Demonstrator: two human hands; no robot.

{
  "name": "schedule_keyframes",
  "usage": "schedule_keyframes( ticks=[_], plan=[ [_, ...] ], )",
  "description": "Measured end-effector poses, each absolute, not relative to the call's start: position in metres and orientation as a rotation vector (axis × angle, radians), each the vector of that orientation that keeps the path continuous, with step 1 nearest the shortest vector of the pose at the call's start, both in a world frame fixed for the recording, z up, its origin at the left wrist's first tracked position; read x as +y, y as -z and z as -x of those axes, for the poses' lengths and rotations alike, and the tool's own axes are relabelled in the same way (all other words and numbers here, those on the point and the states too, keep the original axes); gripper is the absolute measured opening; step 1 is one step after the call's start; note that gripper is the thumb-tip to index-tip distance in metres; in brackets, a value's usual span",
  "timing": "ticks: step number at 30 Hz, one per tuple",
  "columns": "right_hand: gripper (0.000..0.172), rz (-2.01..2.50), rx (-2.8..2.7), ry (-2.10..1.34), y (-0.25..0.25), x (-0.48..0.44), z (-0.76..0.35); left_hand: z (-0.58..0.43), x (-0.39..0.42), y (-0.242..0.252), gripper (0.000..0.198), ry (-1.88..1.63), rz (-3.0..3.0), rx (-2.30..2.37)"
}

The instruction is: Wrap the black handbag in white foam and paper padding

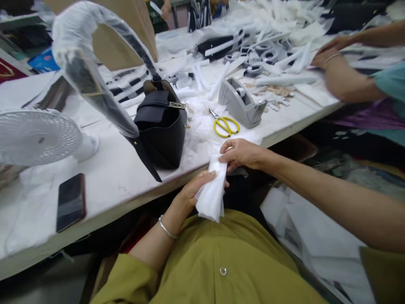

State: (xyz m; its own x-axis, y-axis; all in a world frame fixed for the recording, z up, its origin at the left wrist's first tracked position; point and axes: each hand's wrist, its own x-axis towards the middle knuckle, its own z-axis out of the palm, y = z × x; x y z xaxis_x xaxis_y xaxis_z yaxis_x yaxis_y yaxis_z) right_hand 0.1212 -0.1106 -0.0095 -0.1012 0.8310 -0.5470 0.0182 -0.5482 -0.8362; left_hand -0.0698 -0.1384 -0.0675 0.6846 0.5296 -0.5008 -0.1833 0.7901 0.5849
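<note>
Both my hands hold a folded piece of thin white wrapping paper (211,195) just below the table's front edge. My left hand (193,191) grips its lower part with the fingers curled round it. My right hand (241,153) pinches its top end. On the table right in front stands a black handbag (163,126), whose long handle (95,63) arches up to the left, wrapped in clear plastic and white foam.
Yellow-handled scissors (225,125) and a grey tape dispenser (242,103) lie right of the bag. A white fan (36,136) and a dark phone (71,202) sit at the left. White foam strips and tape rolls (268,55) cover the far table. Another person's hands (332,52) work at the right.
</note>
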Motion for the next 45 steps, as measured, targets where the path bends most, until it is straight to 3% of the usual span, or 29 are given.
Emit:
schedule_keyframes(
  ticks=[5,11,16,19,22,27,32,34,38,45],
  plan=[
    [0.028,1.599,-0.965,-1.792,0.022,-0.095,-0.128,0.065,-0.136,0.064,0.027,-0.359,-0.321,0.689],
    [0.025,1.654,-0.904,-1.826,0.029,-0.097,-0.139,0.059,-0.135,0.062,0.040,-0.275,-0.220,0.648],
    [0.026,1.699,-0.844,-1.897,0.029,-0.096,-0.148,0.054,-0.134,0.063,0.065,-0.218,-0.220,0.537],
    [0.028,1.727,-0.881,-1.857,0.027,-0.099,-0.146,0.051,-0.136,0.067,0.062,-0.235,-0.269,0.531],
    [0.031,1.718,-0.977,-1.711,0.023,-0.107,-0.140,0.053,-0.142,0.073,0.048,-0.310,-0.384,0.616],
    [0.020,1.688,-1.350,-1.559,0.007,-0.112,-0.143,0.064,-0.151,0.082,0.051,-0.422,-0.519,0.702],
    [0.017,1.909,-1.891,-0.443,-0.010,-0.070,-0.153,0.084,-0.153,0.085,0.054,-0.546,-0.532,0.726],
    [0.018,2.051,-2.064,-0.179,-0.006,-0.049,-0.150,0.091,-0.152,0.086,0.056,-0.571,-0.521,0.714],
    [0.031,2.310,-2.235,-0.152,0.013,-0.017,-0.136,0.104,-0.152,0.093,0.059,-0.578,-0.481,0.622],
    [0.048,2.345,-2.159,-0.268,0.023,0.002,-0.131,0.119,-0.153,0.123,0.050,-0.576,-0.388,0.417]
  ],
)
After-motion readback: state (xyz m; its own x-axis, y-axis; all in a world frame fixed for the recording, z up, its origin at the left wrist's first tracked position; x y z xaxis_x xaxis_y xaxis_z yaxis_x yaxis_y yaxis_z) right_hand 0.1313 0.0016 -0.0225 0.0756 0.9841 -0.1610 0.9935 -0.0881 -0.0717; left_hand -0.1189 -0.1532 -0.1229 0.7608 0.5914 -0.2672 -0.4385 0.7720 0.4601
